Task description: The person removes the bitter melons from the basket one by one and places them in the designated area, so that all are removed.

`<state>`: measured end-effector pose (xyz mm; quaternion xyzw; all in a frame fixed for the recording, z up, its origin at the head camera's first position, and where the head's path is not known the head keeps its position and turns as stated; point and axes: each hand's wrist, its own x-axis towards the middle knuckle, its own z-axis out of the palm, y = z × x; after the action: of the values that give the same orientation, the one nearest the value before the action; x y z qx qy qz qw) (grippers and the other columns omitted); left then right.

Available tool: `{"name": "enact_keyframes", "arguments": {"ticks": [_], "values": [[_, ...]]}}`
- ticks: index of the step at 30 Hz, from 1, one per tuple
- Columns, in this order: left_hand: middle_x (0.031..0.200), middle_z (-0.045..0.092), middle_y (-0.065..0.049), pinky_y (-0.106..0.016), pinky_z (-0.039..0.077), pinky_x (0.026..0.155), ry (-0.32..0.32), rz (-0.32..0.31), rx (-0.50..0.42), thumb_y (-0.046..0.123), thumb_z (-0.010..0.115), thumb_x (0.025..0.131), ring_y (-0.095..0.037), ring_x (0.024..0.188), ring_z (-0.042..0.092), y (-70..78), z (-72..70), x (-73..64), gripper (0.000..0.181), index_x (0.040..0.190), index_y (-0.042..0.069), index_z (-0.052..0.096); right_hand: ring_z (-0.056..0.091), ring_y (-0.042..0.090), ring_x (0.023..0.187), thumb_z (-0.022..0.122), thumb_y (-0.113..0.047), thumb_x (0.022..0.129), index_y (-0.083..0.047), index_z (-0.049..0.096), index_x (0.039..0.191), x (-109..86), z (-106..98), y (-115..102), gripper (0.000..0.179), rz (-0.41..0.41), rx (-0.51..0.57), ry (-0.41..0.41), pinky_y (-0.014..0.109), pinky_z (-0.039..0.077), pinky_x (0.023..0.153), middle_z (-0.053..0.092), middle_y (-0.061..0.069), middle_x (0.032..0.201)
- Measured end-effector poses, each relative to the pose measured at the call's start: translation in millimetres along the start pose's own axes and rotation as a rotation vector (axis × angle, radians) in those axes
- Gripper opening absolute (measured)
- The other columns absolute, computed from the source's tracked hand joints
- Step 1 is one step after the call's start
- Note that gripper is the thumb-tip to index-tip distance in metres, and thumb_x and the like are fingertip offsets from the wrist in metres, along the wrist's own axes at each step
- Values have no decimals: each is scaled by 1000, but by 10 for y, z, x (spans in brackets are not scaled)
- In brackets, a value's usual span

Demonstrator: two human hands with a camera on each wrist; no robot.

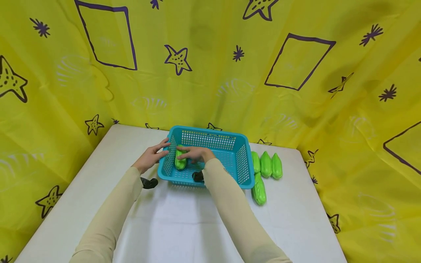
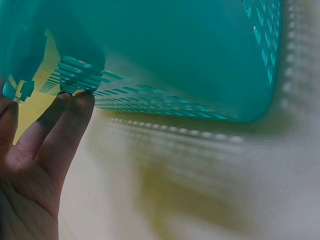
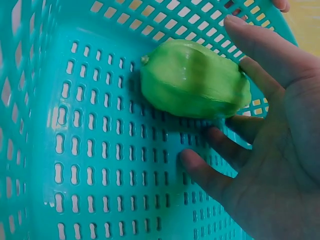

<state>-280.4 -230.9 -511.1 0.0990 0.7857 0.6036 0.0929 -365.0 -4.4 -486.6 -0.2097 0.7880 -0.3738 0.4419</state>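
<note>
A blue-green plastic basket [image 1: 230, 160] with perforated walls sits on the white table. Inside it, by the left wall, lies a glossy green, plump, ridged fruit-like piece [image 3: 190, 80]. My right hand [image 1: 194, 153] reaches over the basket with fingers spread around one end of this piece, not closed on it. In the right wrist view the fingers of the right hand [image 3: 270, 115] are apart, some behind or beside the piece. My left hand [image 1: 149, 157] is at the basket's left side, its extended fingertips touching the outer wall in the left wrist view.
Several similar green pieces [image 1: 265, 164] lie on the table [image 1: 296, 212] just right of the basket, one closer to the front [image 1: 259, 190]. A yellow curtain [image 1: 204, 91] with purple stars and frames hangs behind and around the table.
</note>
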Motion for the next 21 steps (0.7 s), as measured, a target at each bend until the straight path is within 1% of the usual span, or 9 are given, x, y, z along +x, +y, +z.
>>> {"name": "enact_keyframes", "arguments": {"ticks": [4,7,10,14,17,21], "values": [[163,12,10,-57,39,105,0,10,-1,29,51,103,-30,147,17,-13,-3,3,56,153,10,35,18,26,148,61,-36,98,-31,29,155,13,-4,12,66,5,-24,-18,46,35,112,12,2,164],[163,11,9,-57,39,105,3,16,2,29,52,103,-31,147,16,-19,-5,3,56,153,9,34,21,26,147,60,-35,98,-30,31,155,8,-14,27,64,-1,-46,-11,46,35,112,14,2,163],[163,11,9,-56,40,105,5,13,2,30,52,103,-30,148,16,-14,-5,4,57,153,10,34,25,28,145,60,-33,98,-27,33,154,-14,-37,61,62,-10,-71,22,46,36,111,18,4,162],[162,13,12,-54,41,105,10,-3,-6,29,52,103,-28,148,17,-5,2,9,55,153,12,36,31,32,142,61,-23,98,-24,37,153,-58,-82,134,61,-17,-73,87,48,38,109,22,9,160],[163,12,11,-54,41,105,12,-6,1,29,52,103,-28,148,16,-2,5,10,55,153,13,36,35,32,139,64,-18,96,-24,41,151,-90,-118,182,60,-12,-67,133,48,40,107,25,11,159],[162,12,12,-55,40,105,16,-8,8,29,52,103,-29,148,17,-2,5,10,55,153,14,36,39,30,134,65,-17,95,-26,43,150,-99,-160,235,60,-11,-52,145,46,44,104,27,12,158]]}}
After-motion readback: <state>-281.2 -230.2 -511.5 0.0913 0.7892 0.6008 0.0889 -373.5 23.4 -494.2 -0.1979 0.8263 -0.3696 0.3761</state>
